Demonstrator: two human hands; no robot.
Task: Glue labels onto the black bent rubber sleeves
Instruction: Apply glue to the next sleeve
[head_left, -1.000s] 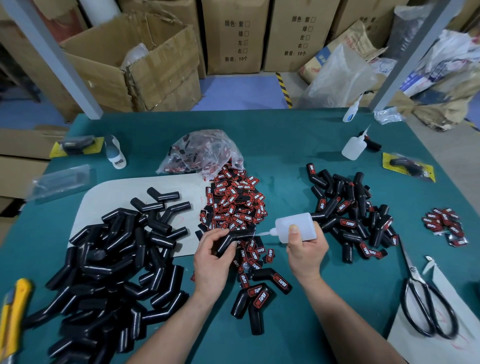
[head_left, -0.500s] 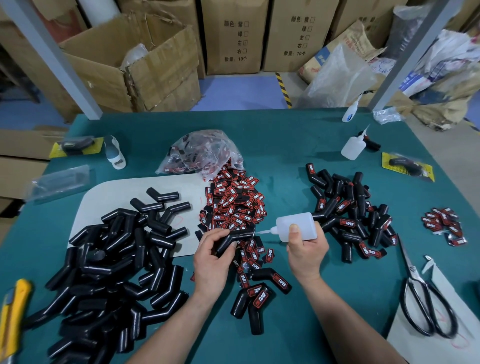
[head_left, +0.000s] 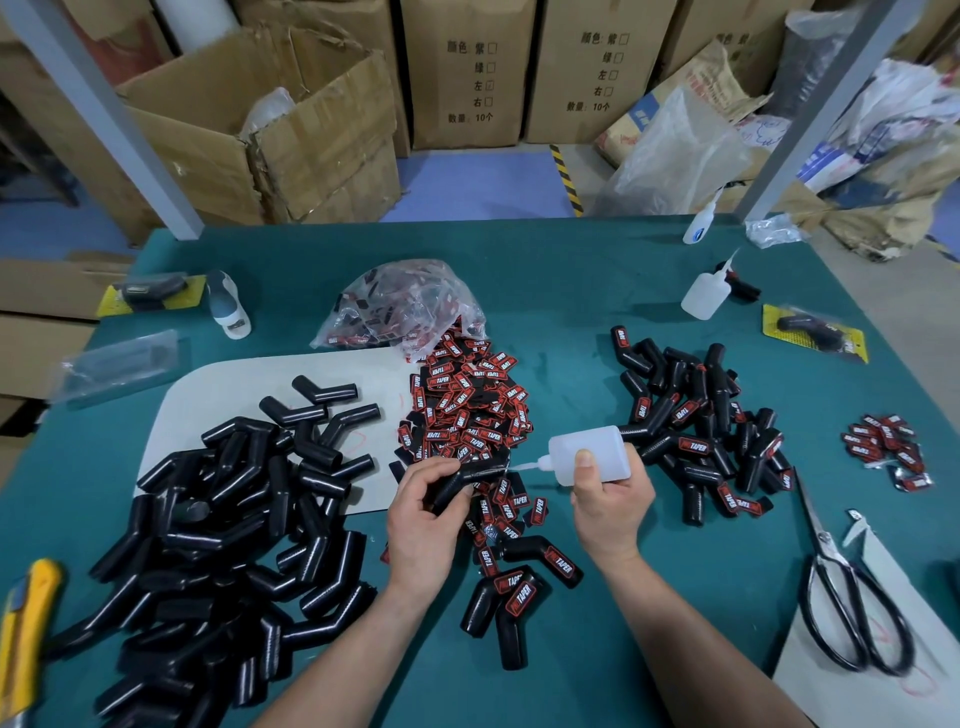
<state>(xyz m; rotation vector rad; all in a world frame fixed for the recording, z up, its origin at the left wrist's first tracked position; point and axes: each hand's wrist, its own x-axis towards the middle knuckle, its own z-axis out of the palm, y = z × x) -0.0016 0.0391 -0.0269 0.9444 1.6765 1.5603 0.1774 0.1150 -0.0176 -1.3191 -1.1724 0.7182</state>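
**A:** Head view: what do the hands hold?

**B:** The left hand (head_left: 423, 512) grips a bent black sleeve (head_left: 467, 480) above the green table (head_left: 571, 291), fingers curled round it. The right hand (head_left: 608, 499) grips a glue bottle (head_left: 589, 454), thumb on its side. The nozzle (head_left: 519, 466) touches the sleeve's end.

**A:** Where are the labels?

**B:** Red-and-black labels (head_left: 467, 410) lie piled just behind and under the hands. Bare sleeves (head_left: 218, 519) heap at left, labelled sleeves (head_left: 701, 426) at right.

**A:** What could go wrong?

**B:** Too hard a squeeze would likely flood the sleeve. Glue could drip onto the labels below and stick them together, or reach the left hand. A tilted sleeve might let the bead run off its spot.
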